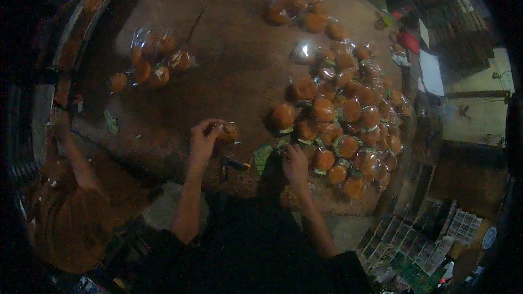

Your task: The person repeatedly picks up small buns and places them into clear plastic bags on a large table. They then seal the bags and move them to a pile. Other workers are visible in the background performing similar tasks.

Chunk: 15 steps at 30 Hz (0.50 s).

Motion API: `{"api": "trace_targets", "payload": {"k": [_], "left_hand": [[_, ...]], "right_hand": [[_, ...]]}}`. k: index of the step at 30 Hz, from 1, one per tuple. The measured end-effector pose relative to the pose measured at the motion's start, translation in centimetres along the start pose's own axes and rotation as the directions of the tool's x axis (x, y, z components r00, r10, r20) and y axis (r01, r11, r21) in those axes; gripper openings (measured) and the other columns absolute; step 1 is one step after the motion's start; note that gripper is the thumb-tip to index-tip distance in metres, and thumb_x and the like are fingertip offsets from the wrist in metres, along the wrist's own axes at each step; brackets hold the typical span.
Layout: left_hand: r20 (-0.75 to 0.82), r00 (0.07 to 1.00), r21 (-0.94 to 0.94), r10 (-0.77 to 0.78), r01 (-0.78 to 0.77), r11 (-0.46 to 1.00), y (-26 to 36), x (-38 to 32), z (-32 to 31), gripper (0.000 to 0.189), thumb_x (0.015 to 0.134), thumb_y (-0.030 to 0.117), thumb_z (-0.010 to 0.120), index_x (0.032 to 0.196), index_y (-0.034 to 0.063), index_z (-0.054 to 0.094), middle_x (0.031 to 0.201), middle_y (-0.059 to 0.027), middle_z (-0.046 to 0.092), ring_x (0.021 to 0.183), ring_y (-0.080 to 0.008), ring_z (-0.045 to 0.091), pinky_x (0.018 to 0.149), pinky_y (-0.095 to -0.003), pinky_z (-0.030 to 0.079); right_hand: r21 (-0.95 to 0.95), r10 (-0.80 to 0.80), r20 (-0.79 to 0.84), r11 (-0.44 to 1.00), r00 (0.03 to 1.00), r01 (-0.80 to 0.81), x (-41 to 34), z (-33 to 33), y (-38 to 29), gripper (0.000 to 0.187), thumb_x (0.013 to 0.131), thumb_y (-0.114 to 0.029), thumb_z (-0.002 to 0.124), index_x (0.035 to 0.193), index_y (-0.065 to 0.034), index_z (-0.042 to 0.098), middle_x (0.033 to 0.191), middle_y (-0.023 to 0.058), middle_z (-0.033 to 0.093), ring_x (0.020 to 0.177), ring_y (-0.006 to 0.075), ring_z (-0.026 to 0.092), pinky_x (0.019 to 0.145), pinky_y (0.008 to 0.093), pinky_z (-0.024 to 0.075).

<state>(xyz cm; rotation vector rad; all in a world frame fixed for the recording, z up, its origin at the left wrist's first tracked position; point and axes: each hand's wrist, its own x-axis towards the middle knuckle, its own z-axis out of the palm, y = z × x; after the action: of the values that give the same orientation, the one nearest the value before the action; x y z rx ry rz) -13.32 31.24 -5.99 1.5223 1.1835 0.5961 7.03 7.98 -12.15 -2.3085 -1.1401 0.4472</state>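
My left hand (204, 136) pinches the top of a clear plastic bag with a round brown bun-like item (229, 132) inside, just above the wooden table (229, 77). My right hand (296, 164) is at the near edge of a pile of similar bagged items (347, 110). Its fingertips touch or almost touch a green printed slip; whether they grip it is too dark to tell. A small stack of green printed slips (262, 157) lies left of that hand. Between my hands, a dark hand tool with a yellow tip (238, 163) rests by the table edge.
More bagged round items (152, 63) lie at the far left, and others (312, 16) at the far end. Another person (73, 220) is on my left, an arm raised toward a rack or trough (98, 4). Grey gridded trays (402, 237) stand at the lower right.
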Motion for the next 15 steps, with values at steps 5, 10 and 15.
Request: {"api": "trace_targets", "payload": {"k": [5,10,15], "left_hand": [[0.129,0.991,-0.03,0.04,-0.037,0.999,-2.0,0.1,1.1,0.016,0.093,0.008,0.068,0.107,0.0031,0.077,0.1,-0.0066,0.074,0.097,-0.0181,0.068,0.09,-0.0344,0.052],[0.237,0.968,0.091,0.086,-0.11,0.99,-3.5,-0.8,1.6,0.019,0.092,0.009,0.07,0.109,0.0036,0.076,0.101,-0.01,0.075,0.098,-0.0219,0.069,0.089,-0.0374,0.053],[0.361,0.932,0.212,0.025,-0.108,0.971,-3.4,-2.8,2.8,0.021,0.088,0.007,0.074,0.109,0.0032,0.076,0.113,-0.0115,0.074,0.104,-0.0229,0.068,0.093,-0.0365,0.053]], "right_hand": [[-0.12,-0.072,0.091,0.989,0.993,0.083,-0.3,-0.7,1.5,0.05,0.088,-0.004,0.063,0.134,-0.0249,0.065,0.135,0.028,0.056,0.091,0.0473,0.067,0.071,0.049,0.0588],[-0.148,-0.051,0.025,0.987,0.998,0.054,-1.2,-1.4,2.9,0.037,0.089,-0.012,0.066,0.126,-0.0166,0.07,0.132,0.0219,0.058,0.1,0.0451,0.066,0.08,0.05,0.0572],[0.267,0.128,0.01,0.955,0.992,-0.126,-1.1,-2.6,-0.1,0.035,0.09,-0.025,0.076,0.119,-0.0064,0.069,0.118,0.0191,0.068,0.098,0.0306,0.071,0.08,0.0415,0.0568]]}}
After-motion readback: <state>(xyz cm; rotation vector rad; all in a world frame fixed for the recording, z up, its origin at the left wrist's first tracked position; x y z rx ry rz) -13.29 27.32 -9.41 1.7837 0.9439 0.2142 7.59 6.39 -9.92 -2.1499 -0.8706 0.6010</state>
